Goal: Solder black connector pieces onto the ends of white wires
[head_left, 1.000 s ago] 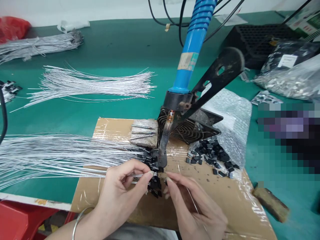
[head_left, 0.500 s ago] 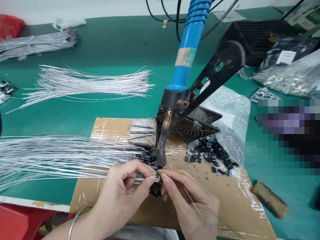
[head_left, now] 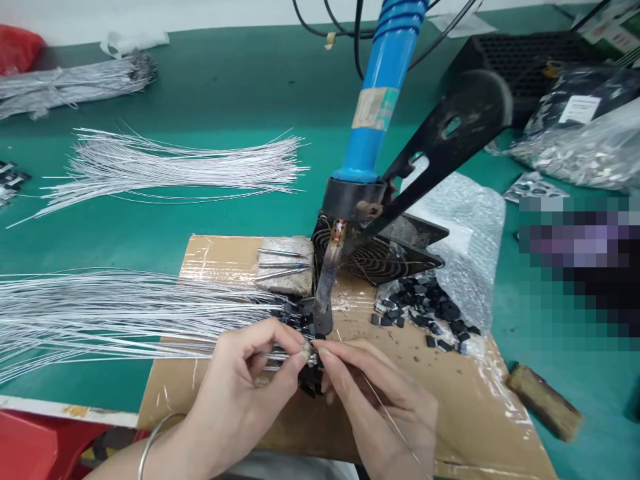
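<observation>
Low in the middle of the head view, my left hand [head_left: 250,393] pinches a small metal piece [head_left: 309,349] between thumb and forefinger; fingertips hide most of it. Meeting it from the right, my right hand [head_left: 383,400] is closed, thumb and forefinger together at the piece's end. A thin solder wire [head_left: 383,403] runs slantwise through the right fingers. Just above the fingertips hangs the bent tip of a blue-handled soldering iron [head_left: 373,113]. Small black connectors [head_left: 311,380] on the ends of a bundle of silvery wires [head_left: 125,310] lie beneath and behind the hands.
The cardboard sheet [head_left: 475,413] bears a rough block [head_left: 285,283] with thin rods, a black fan [head_left: 375,257] and loose black pieces [head_left: 425,303]. Another wire bundle [head_left: 185,163] lies behind. A brown block [head_left: 544,402] sits at right, below plastic bags [head_left: 585,147] of parts.
The right fingertips have shifted slightly left, closer to the left fingertips. My left hand has barely moved, and the view has turned a little.
</observation>
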The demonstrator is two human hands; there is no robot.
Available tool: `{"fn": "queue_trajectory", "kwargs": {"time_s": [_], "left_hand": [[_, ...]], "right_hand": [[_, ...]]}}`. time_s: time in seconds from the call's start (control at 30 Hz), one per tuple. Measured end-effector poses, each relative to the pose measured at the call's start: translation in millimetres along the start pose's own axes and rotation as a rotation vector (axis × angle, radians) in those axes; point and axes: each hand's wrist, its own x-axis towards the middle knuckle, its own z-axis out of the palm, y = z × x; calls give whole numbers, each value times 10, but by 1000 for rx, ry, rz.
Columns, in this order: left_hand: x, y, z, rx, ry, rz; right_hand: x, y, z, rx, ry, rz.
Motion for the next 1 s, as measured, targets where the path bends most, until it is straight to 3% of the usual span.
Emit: {"fn": "queue_trajectory", "kwargs": {"time_s": [0.17,0.3,0.67,0.87,1.0], "left_hand": [[9,10,14,11,11,-24],[28,2,30,16,16,-44],[66,-36,30,108,59,-75],[73,-18,29,130,66,-60],[96,-15,41,99,77,-60]], "right_hand": [[1,8,16,-44,8,-32],[-44,-19,58,-118,98,-33],[-138,-151,55,-175,169,285],[-82,-152,20,-125,121,69],[-69,-197,95,-14,164,126]]}}
